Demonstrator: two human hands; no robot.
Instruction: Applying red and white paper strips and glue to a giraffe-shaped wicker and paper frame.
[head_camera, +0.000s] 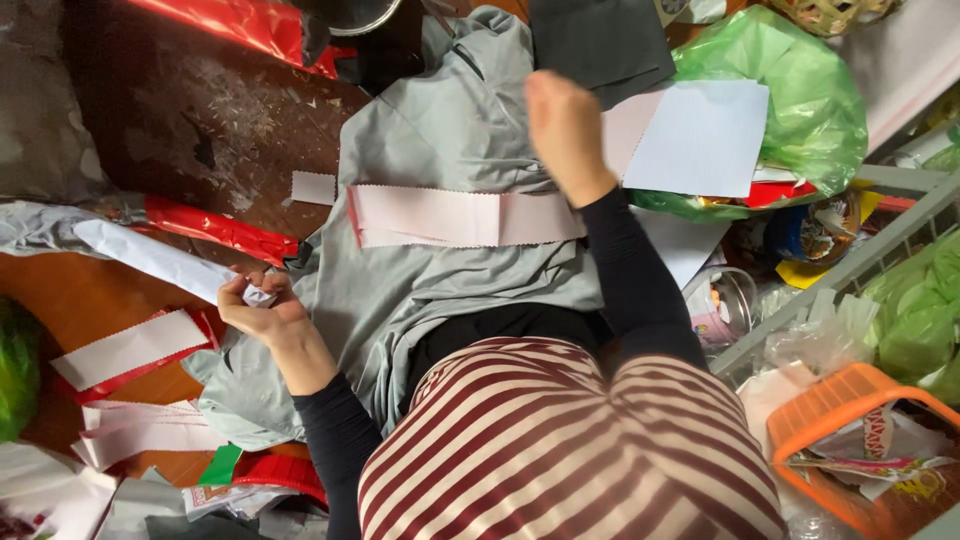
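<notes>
Head view, looking down at a person in a striped top (560, 440) with black sleeves, seated over a grey cloth (430, 200) spread across the lap and a dark wooden floor (200, 120). At far left, white and pink paper strips (130, 348) with zigzag edges lie on the floor beside red foil scraps (215, 228). Just right of them, the left hand (262, 312) is clenched around the end of a long white strip (150, 258), which runs up and to the left from the grip across the floor. In the middle, a pink strip (460, 215) with a pinked edge lies flat across the grey cloth, its right end meeting the right wrist. The right hand (565, 130) is raised above the cloth with its back toward the camera; whether its grip is closed on anything cannot be told from here. Just right of that hand, a white sheet (700, 140) rests against a green plastic bag (800, 100). At lower right stands an orange basket (850, 410) holding wrappers, next to a grey wire rack (880, 240).
</notes>
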